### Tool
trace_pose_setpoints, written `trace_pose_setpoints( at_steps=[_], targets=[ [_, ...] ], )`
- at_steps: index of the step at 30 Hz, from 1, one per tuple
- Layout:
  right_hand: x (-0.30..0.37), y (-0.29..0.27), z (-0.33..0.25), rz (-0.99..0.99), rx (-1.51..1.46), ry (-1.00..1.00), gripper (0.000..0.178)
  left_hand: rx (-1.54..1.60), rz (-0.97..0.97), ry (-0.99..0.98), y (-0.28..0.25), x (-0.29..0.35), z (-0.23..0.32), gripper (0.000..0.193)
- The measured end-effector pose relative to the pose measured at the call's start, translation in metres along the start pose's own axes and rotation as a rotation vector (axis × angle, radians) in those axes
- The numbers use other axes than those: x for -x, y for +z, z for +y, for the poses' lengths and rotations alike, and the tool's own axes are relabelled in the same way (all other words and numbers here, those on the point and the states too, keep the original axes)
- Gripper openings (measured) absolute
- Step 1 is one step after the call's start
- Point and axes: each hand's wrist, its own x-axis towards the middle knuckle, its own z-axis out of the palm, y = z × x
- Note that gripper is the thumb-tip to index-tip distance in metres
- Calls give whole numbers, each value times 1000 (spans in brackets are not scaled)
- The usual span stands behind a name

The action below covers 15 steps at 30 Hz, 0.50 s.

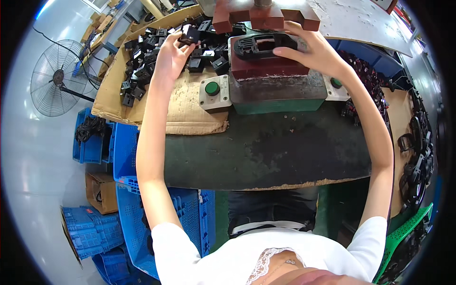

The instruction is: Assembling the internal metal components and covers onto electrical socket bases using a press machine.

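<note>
My left hand point(173, 54) pinches a small black box-shaped plastic part point(190, 34) above a heap of similar black parts point(142, 71) on flattened cardboard. At the centre, a long black plastic housing point(249, 46) with an oblong opening lies on the dark red block point(270, 70) of a press. My right hand point(311, 50) grips the housing's right end, its thumb on the near edge and its fingers behind. Just above the far side of that hand hangs the press's notched reddish-brown upper tool point(266, 20).
Green push buttons point(212, 89) flank the press on grey boxes. The dark worktop point(266, 147) has a worn front edge. Cardboard point(194, 107) lies under the heap. Blue crates point(164, 223) stand at lower left, a fan point(58, 77) farther left. Small dark parts point(363, 85) lie at right.
</note>
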Motion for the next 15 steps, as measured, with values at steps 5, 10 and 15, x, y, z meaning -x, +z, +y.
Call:
trace_pose_setpoints(
  at_steps=[5, 10, 15],
  targets=[
    [-16, 9, -11, -155, -75, 111, 43, 274, -205, -30, 9, 17, -6, 9],
    [-9, 13, 5, -131, -126, 41, 40, 221, -194, -74, 23, 25, -6, 9],
    [-4, -2, -6, -149, 90, 20, 44, 173, -267, -135, 26, 23, -12, 16]
  ],
)
